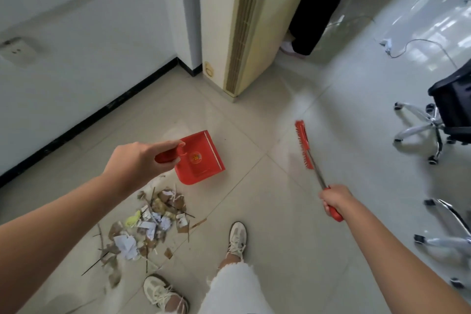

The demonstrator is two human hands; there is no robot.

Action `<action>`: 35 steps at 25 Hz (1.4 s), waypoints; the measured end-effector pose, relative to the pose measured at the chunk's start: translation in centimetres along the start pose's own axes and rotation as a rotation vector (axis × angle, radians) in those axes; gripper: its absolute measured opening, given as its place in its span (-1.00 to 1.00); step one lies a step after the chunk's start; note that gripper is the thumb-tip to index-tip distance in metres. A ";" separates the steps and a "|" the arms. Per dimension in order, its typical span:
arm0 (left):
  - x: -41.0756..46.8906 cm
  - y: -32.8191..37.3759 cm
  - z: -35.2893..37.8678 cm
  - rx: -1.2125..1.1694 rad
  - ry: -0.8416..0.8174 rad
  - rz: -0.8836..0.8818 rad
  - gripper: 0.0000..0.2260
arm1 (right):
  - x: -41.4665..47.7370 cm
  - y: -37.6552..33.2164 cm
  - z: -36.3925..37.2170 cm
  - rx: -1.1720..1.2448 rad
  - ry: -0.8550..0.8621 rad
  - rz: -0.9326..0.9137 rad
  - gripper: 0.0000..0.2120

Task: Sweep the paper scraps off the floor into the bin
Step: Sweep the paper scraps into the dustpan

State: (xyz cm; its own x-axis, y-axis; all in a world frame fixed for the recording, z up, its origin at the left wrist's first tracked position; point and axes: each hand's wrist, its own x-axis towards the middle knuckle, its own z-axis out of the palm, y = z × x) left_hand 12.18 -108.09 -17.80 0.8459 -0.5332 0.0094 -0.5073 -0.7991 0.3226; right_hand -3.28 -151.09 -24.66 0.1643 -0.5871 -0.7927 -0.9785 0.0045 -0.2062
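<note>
Paper scraps (142,232) heaped; dustpan (201,158) handle hidden by left hand (137,160).

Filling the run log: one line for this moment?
left hand holds dustpan | right hand holds brush | scraps unswept

Pale glossy tiled floor (293,211) carries a heap of crumpled white paper scraps and brown leaves (147,227), lower left of frame.

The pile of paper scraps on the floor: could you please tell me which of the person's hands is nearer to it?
Left. The left hand, gripping the red dustpan, is just above the scrap pile. The right hand, holding the red brush, is far off to its right.
</note>
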 end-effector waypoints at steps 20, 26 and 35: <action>6.9 6.1 3.6 0.066 -0.030 0.022 -0.68 | 3.0 2.2 1.3 -0.387 -0.368 -0.142 -0.77; -4.1 -1.5 -1.8 0.046 0.012 -0.119 -0.66 | -7.2 2.8 12.7 -0.426 -0.468 -0.180 -0.84; -23.7 -11.6 -7.6 0.105 0.142 -0.370 -0.69 | -19.9 4.6 30.2 -0.588 -0.551 -0.133 -0.84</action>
State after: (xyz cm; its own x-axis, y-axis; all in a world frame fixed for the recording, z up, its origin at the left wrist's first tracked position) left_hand -0.76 -84.09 -14.55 0.9850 -0.1670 0.0434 -0.1725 -0.9576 0.2306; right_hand -7.30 -114.95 -27.22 0.1715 -0.0694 -0.9827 -0.8269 -0.5524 -0.1052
